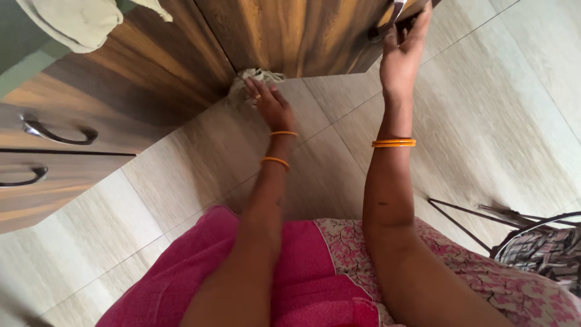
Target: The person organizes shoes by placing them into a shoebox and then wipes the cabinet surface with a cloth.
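My left hand (pixel 269 103) pressed a pale cloth (pixel 254 79) against the wooden cabinet door (pixel 290 36), fingers closed over it. My right hand (pixel 402 51) gripped the door's metal handle (pixel 393 15). The door might swing, I judged, and the cloth slip to the floor.

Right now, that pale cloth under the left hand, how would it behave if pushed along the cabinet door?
The cloth looks crumpled and soft, so probably floppy, bunching under the left hand. It seems light. On the smooth wooden cabinet door it would likely slide easily.
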